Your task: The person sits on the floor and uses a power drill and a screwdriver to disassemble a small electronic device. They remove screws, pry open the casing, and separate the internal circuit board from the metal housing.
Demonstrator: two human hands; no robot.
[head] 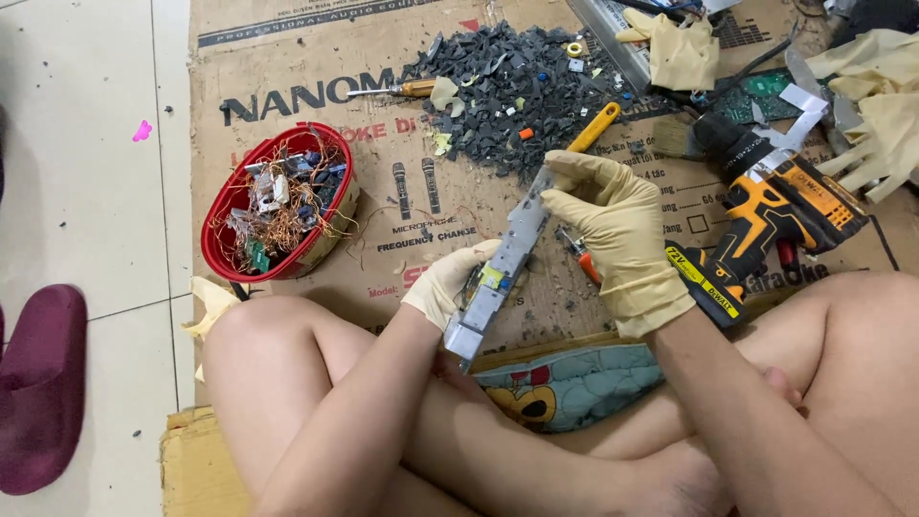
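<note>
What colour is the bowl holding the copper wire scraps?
Red bowl, seen in the head view.

A flattened brown cardboard box (402,206) lies on the floor as the work mat, filling the view from ten to three o'clock, printed in black and some red, with two microphone drawings near the centre. At three o'clock, a black-and-yellow label (704,280) sits on the drill's battery.
</note>
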